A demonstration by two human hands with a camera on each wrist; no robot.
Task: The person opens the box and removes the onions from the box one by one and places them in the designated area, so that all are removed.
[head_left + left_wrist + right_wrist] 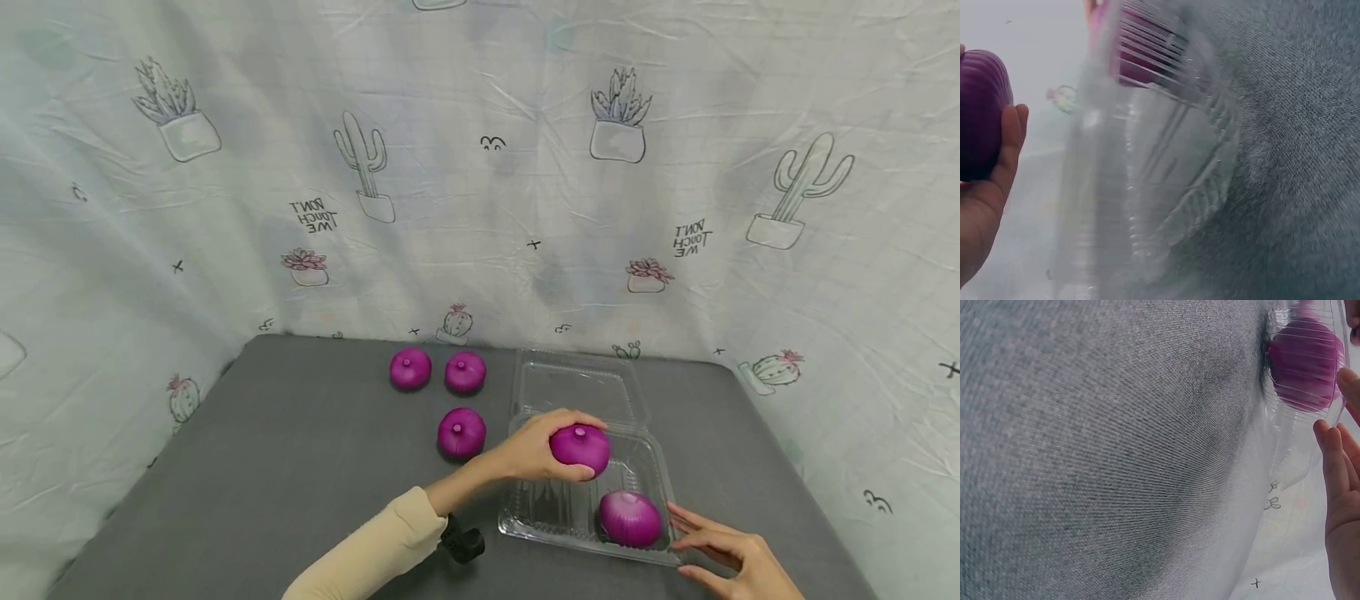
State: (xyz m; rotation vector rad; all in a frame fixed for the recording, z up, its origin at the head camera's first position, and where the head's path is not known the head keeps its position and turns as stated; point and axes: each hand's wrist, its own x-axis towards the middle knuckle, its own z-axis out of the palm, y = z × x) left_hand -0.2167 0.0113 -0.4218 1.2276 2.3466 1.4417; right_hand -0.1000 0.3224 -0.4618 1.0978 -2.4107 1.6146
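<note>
My left hand (pixel 542 448) grips a purple onion (pixel 581 450) above the clear plastic clamshell box (pixel 517 528); the left wrist view shows the thumb and fingers around this onion (pixel 982 112). A second onion (pixel 630 518) lies inside the box, in its near right part. My right hand (pixel 731 552) is at the box's right edge, its fingers extended and touching the rim. Through the clear wall, the right wrist view shows the boxed onion (pixel 1307 365) close to the right hand (pixel 1342 481). The box's lid (pixel 573 387) lies folded open at the back.
Left of the box, three more onions sit on the grey cloth-covered table: a back left one (pixel 410 368), a back right one (pixel 465 372) and a nearer one (pixel 461 433). A pale curtain (pixel 450 167) printed with cacti hangs behind and at both sides.
</note>
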